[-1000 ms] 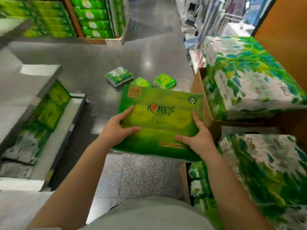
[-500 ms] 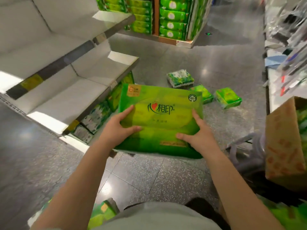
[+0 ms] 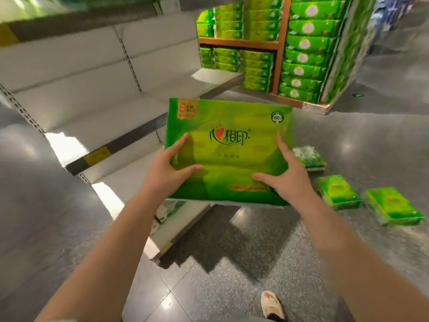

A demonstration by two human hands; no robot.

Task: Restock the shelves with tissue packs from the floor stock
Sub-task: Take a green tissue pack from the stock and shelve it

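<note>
I hold a large green tissue pack [image 3: 229, 149] flat in front of me, its printed face up. My left hand [image 3: 167, 168] grips its near left edge, and my right hand [image 3: 282, 180] grips its near right edge. The pack hovers just right of the white shelf [image 3: 97, 105], whose middle boards look bare. On the bottom board, under the pack, a few white-and-green packs [image 3: 167, 211] show. Three smaller packs lie on the floor at right: a white-green one [image 3: 310, 158] and two green ones [image 3: 337, 192] [image 3: 392, 205].
A wooden display rack [image 3: 281, 43] full of green tissue packs stands on a pallet at the far end of the aisle. Grey polished floor [image 3: 359, 140] stretches to the right. My shoe [image 3: 270, 306] shows at the bottom.
My view has swung left and upward, from the cartons on the right to the white shelf. The pack stays in both hands and has risen to the middle shelf level.
</note>
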